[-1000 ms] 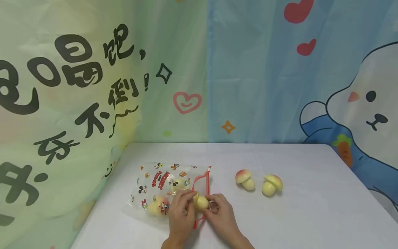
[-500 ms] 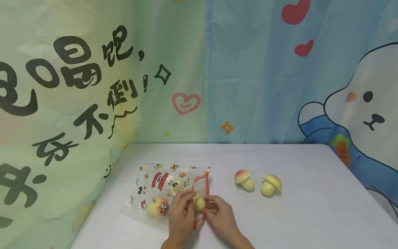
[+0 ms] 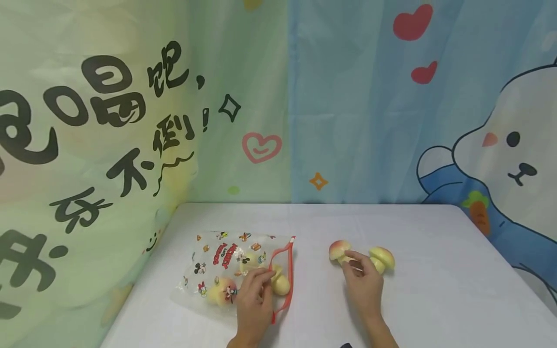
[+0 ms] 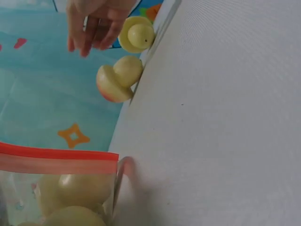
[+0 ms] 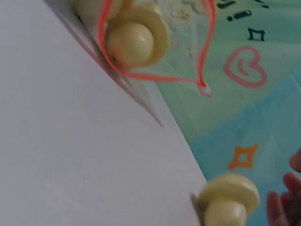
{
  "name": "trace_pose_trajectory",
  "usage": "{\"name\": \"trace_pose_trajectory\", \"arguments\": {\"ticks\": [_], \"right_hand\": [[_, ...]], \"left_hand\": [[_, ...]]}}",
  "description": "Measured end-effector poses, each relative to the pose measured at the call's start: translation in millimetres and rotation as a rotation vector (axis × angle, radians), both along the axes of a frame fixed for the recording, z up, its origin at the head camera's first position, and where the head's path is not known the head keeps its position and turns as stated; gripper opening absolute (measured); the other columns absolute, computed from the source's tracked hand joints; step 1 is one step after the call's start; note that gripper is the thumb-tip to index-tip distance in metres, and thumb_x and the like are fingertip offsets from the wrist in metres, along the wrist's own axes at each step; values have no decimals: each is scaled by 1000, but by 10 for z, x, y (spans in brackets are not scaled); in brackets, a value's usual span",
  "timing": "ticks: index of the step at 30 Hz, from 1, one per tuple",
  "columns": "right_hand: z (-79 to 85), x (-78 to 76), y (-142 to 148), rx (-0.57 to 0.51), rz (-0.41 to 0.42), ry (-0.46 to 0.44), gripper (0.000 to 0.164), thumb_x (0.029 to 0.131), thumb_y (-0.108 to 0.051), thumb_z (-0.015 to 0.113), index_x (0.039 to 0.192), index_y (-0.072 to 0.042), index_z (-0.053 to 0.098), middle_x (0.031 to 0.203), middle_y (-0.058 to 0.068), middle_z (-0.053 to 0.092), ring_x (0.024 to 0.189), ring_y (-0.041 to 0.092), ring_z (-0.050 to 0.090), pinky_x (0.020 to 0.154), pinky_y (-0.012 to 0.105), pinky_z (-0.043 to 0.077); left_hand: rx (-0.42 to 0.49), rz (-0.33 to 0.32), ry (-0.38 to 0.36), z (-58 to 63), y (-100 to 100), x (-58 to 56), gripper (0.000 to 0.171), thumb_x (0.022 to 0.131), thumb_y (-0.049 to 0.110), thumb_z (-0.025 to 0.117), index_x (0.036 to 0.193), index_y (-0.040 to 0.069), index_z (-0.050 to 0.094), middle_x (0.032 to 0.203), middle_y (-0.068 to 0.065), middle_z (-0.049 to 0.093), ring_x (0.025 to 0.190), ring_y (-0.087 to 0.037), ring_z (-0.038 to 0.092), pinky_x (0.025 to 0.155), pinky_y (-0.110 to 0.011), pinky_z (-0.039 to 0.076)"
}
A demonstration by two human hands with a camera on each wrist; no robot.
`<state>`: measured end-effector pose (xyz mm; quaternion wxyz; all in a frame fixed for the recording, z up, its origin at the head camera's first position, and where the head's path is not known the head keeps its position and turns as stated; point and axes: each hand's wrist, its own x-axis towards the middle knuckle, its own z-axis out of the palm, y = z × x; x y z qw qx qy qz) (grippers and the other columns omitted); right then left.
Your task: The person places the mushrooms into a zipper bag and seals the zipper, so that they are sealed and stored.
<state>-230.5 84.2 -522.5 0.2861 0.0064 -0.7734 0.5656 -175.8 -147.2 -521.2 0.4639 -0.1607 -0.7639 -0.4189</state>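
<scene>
A clear zip bag [image 3: 204, 275] with cartoon prints and a red zip strip lies on the table, its mouth facing right. My left hand [image 3: 254, 296] pinches the upper side of that mouth. Just inside it is a yellow toy mushroom [image 3: 282, 285]; other mushroom shapes show through the plastic. To the right, my right hand [image 3: 365, 285] reaches over the table with loosely bent fingers, by a red-capped mushroom [image 3: 338, 249] and a yellow-capped mushroom [image 3: 384, 256]. In the left wrist view, the right hand [image 4: 101, 21] hangs apart from both loose mushrooms, holding nothing.
The white table [image 3: 435, 290] extends to the right of the mushrooms. Behind it hangs a printed curtain [image 3: 335, 96] with hearts and a cartoon animal. A small dark object [image 3: 345, 345] pokes in at the bottom edge.
My right hand has left the mushroom at the bag's mouth and moved right to the two loose mushrooms. The left hand stays at the bag. The mushroom in the mouth has shifted slightly inward.
</scene>
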Motion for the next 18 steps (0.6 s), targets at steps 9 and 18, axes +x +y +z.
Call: {"name": "trace_pose_trajectory", "arguments": {"ticks": [9, 18], "right_hand": [[17, -103, 507, 68, -308, 66, 31, 77, 10, 68, 107, 4, 66, 120, 16, 59, 111, 19, 49, 84, 28, 39], [-105, -234, 692, 123, -170, -186, 57, 81, -5, 71, 134, 1, 52, 145, 27, 39, 135, 48, 33, 109, 65, 23]], "left_hand": [[-15, 20, -7, -7, 22, 22, 35, 72, -18, 62, 96, 5, 71, 100, -8, 65, 77, -13, 57, 60, -11, 45], [-13, 7, -12, -43, -9, -8, 33, 74, -16, 60, 96, 5, 71, 99, -6, 64, 79, -13, 57, 59, -10, 44]]}}
